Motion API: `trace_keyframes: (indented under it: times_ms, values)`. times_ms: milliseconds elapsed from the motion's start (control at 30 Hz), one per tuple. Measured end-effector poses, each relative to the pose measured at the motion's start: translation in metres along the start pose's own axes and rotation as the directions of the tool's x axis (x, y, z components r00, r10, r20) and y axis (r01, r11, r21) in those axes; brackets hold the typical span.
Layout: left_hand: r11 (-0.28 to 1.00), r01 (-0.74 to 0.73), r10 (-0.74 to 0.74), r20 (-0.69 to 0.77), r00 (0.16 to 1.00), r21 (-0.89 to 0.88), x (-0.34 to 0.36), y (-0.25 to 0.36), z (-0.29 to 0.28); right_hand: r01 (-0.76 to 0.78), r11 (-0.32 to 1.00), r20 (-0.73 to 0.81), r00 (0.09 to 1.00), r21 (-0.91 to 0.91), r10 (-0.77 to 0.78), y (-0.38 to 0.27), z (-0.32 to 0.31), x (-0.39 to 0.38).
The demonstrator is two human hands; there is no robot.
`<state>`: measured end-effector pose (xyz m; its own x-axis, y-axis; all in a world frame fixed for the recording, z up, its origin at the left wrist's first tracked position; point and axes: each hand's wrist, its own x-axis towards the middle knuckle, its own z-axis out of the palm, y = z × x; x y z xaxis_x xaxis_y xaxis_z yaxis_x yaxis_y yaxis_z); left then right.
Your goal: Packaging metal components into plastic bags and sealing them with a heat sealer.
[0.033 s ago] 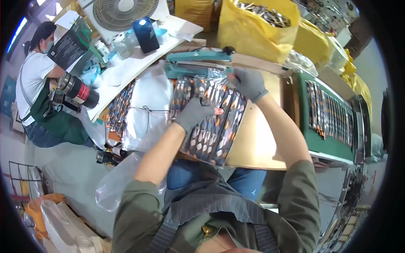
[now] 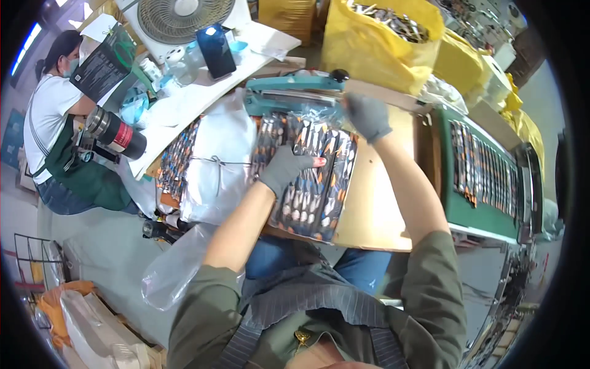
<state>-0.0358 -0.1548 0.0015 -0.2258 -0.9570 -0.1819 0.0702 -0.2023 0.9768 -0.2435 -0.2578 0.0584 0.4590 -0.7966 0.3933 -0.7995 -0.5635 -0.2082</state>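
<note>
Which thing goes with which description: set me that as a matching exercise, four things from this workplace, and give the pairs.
Things
1. Left hand
2. Phone
3. Lever device
4. Open yellow bag

Descriptions
A. Dark and glossy, near the fan
B. Filled with loose metallic-looking pieces
C. Gloved in grey, resting on the clear packets
D. Teal, with a black knob

Pairs: 1-C, 2-A, 3-D, 4-B

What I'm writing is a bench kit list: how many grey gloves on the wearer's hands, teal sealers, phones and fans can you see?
Grey gloves: 2, one on the left hand, one on the right hand
Teal sealer: 1
Phone: 1
Fan: 1
Total: 5
</note>
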Motion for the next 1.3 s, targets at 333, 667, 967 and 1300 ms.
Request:
trace_keyframes:
  times_ms: [333, 667, 967, 1300]
  values:
    - [0.975, 0.214, -0.221, -0.186, 0.957, -0.058, 0.089, -0.02, -0.09, -0.166, 0.982, -0.207, 0.961, 0.087, 0.181, -0.023, 0.026, 0.111]
    - [0.966, 0.258, -0.257, -0.19, 0.948, -0.019, 0.092, -0.027, -0.089, -0.32, 0.947, -0.284, 0.911, -0.025, 0.3, 0.033, 0.109, 0.068]
    - [0.96, 0.27, -0.28, -0.177, 0.944, -0.077, 0.09, -0.024, -0.085, -0.449, 0.883, -0.075, 0.884, 0.134, 0.461, 0.024, 0.097, 0.063]
    - [0.853, 0.021, 0.185, -0.339, 0.922, 0.522, 0.034, -0.056, 0.021, -0.716, 0.431, 0.374, 0.672, 0.55, 0.639, -0.038, 0.09, -0.123]
